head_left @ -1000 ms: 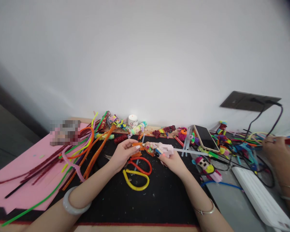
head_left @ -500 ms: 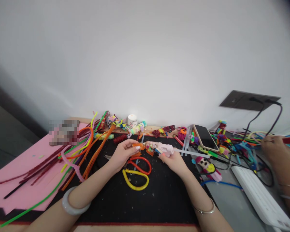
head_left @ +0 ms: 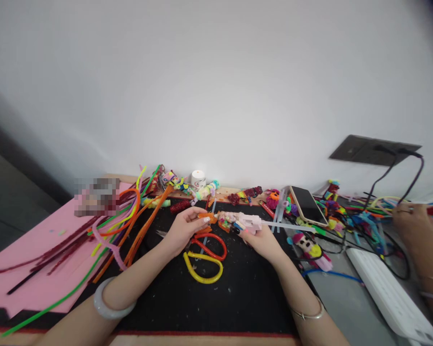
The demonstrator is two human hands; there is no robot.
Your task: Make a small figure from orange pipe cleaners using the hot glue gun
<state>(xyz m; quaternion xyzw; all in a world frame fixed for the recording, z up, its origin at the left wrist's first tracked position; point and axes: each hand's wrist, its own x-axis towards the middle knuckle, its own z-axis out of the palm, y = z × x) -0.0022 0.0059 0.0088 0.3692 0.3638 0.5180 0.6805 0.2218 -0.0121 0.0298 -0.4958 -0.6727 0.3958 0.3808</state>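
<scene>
My left hand [head_left: 182, 229] pinches a small orange pipe-cleaner piece [head_left: 207, 217] just above the black mat [head_left: 238, 293]. Closed round a pink glue gun [head_left: 243, 222], my right hand [head_left: 261, 241] aims its nozzle left at the orange piece. A clear glue stick [head_left: 288, 226] juts out of the gun's back to the right. Beneath my hands lie a red loop [head_left: 212, 246] and a yellow loop [head_left: 202, 268] of pipe cleaner.
Long pipe cleaners [head_left: 126, 226] sprawl over a pink sheet [head_left: 39, 259] at left. Small craft figures, a white cup [head_left: 198, 180] and a phone [head_left: 306, 205] line the back. A white power strip [head_left: 389, 298] lies at right, where another person's hand [head_left: 413, 226] works among cables.
My hands have barely moved. The glue gun has shifted slightly right. The other person's hand at right has shifted a little.
</scene>
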